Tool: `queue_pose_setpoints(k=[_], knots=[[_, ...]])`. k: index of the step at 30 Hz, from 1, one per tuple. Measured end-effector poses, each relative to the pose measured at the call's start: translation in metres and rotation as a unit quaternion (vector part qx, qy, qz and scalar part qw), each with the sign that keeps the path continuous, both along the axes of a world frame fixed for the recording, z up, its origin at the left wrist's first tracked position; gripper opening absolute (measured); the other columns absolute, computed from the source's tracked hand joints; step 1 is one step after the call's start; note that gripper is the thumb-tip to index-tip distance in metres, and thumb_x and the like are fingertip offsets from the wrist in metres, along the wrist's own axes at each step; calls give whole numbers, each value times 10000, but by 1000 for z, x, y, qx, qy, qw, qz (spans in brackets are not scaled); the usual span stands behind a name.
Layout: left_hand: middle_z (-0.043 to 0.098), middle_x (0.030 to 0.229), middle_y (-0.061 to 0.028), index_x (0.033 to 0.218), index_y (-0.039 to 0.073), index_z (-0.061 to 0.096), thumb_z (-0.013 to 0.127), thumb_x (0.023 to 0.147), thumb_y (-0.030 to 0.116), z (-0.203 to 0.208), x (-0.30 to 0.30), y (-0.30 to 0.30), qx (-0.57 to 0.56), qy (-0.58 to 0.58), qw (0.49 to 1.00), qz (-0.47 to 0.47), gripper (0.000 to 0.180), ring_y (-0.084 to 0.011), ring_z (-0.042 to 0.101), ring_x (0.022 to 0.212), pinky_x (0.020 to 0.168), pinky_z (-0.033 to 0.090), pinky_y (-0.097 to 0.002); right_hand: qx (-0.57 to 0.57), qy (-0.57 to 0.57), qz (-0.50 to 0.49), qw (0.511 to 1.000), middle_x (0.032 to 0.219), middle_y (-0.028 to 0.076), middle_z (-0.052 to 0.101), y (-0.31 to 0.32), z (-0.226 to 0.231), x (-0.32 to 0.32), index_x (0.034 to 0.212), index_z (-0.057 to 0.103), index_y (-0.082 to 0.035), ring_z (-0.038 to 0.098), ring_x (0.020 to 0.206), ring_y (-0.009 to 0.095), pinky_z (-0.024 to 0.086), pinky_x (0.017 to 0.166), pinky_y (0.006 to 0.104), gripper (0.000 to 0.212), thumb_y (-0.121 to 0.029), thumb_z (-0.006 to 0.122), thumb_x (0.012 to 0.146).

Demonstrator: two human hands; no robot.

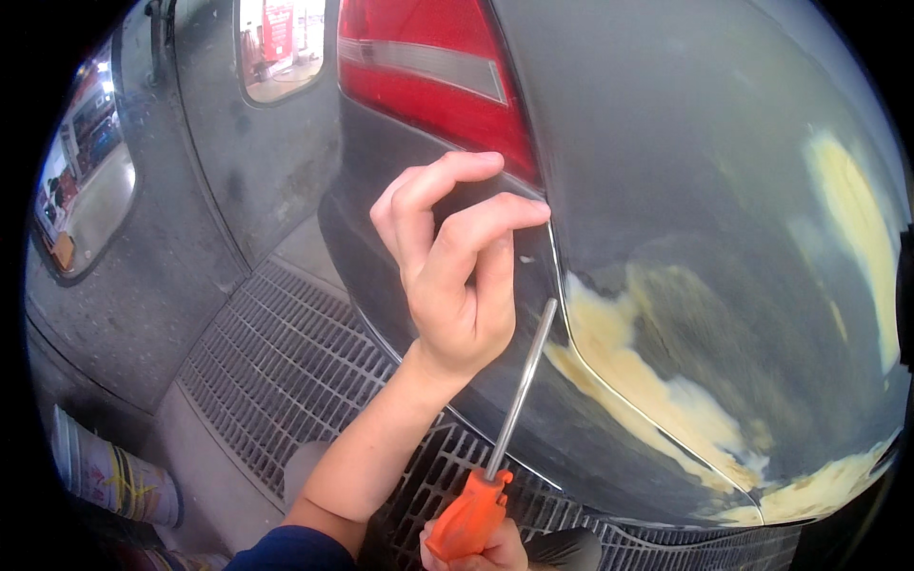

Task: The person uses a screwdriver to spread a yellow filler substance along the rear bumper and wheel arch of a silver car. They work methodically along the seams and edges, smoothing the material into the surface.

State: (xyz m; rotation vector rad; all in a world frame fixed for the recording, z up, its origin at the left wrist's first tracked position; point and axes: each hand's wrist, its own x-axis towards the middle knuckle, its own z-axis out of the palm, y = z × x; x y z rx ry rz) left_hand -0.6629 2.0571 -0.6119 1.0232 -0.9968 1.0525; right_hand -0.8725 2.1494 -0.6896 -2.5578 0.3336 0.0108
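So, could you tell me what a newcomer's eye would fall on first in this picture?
Probably the pale yellow filler patches smeared over the dark car body, right of centre. Next comes the left hand, raised in the middle with its fingertips at the seam below the red tail light. Low down, the right hand grips an orange-handled screwdriver, its metal shaft pointing up toward that seam.

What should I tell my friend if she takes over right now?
Left hand: raised, fingers curled, fingertips at the seam beside the red tail light, holding nothing.
Right hand: gripping the orange-handled screwdriver, its tip up at the seam of the dark car body.
Done: yellowish filler patches are on the panel.
Left: filler looks rough and unpainted.
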Motion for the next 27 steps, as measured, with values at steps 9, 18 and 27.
queue_pose_setpoints(k=[9,18,27], knots=[[666,1178,-66,1005,120,736,628,754,-85,1,-3,1,-3,-40,994,106,342,-242,548,1042,897,468,-347,-258,55,144,954,803,11,646,-2,-3,-15,932,706,-132,612,794,174,488,759,295,156,-260,620,959],[658,1156,-25,1016,247,721,653,641,-77,13,44,18,35,-269,941,203,500,-211,598,915,758,518,-317,-961,-158,42,222,738,-60,618,-14,-59,-51,921,701,-184,531,595,95,424,533,263,231,-387,618,992],[611,1067,13,967,283,691,634,592,17,55,73,27,79,-470,868,139,463,-173,571,868,731,506,-299,-961,-142,16,238,686,-90,588,-14,-65,-57,907,686,-208,470,510,85,361,438,281,218,-413,648,971]])
